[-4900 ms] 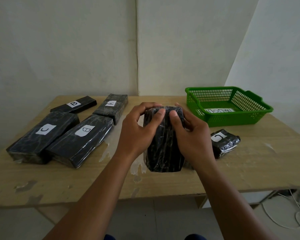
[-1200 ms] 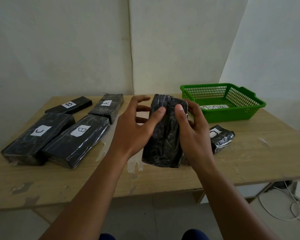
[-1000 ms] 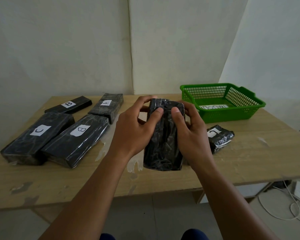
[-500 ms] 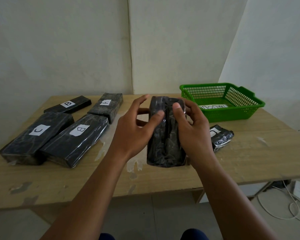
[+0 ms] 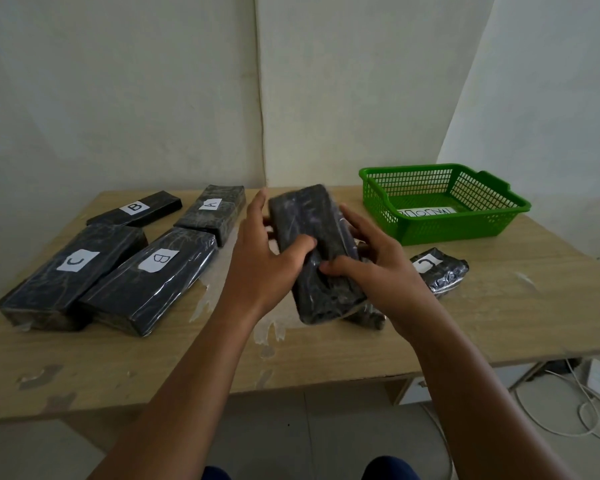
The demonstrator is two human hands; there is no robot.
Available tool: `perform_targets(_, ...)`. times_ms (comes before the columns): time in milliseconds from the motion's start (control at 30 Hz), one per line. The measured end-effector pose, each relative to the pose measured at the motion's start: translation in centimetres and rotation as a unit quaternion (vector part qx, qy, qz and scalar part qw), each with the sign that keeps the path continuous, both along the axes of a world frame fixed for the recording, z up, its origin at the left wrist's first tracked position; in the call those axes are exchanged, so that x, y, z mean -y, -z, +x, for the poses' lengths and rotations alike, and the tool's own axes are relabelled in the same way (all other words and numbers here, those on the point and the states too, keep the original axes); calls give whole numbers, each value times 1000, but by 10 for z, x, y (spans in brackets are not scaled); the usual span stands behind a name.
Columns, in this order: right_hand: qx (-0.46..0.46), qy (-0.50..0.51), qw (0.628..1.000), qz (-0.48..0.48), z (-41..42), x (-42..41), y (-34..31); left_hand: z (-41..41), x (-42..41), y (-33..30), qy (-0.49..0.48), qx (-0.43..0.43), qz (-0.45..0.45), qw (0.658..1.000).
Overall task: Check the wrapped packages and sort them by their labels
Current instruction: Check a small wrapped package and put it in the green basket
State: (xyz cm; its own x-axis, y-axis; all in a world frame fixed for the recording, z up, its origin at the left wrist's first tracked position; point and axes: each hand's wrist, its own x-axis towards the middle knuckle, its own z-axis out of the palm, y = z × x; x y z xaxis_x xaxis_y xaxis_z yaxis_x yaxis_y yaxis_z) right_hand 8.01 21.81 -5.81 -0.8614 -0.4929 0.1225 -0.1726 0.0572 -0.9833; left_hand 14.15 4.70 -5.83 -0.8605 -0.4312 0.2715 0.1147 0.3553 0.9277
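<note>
Both hands, left hand [image 5: 260,268] and right hand [image 5: 378,271], grasp the unlabelled package [image 5: 314,251] at frame centre; person should rotate it until a label shows.

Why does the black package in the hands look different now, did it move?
Yes. The held package has tipped: its top now leans left, away from the green basket, and both hands grip it lower down.

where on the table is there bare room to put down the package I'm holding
Bare wood runs along the table's near edge in front of the big B package, and right of the small C package below the green basket. The left half is crowded with labelled packages.
</note>
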Motion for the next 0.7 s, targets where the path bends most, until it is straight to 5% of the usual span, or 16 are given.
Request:
perform_targets(133,-71,-65,987,127,-8,-11,-1,4,6,-4,40,-17,-177,983)
perform_targets(300,-128,-16,979,156,-11,-15,-2,1,15,1,74,-45,-252,964)
perform_targets(533,-129,194,971,61,-6,-5,11,-4,11,12,-40,-81,-164,982)
perform_targets(700,-115,211,969,-59,3,1,9,-2,2,10,-36,-8,-78,996)
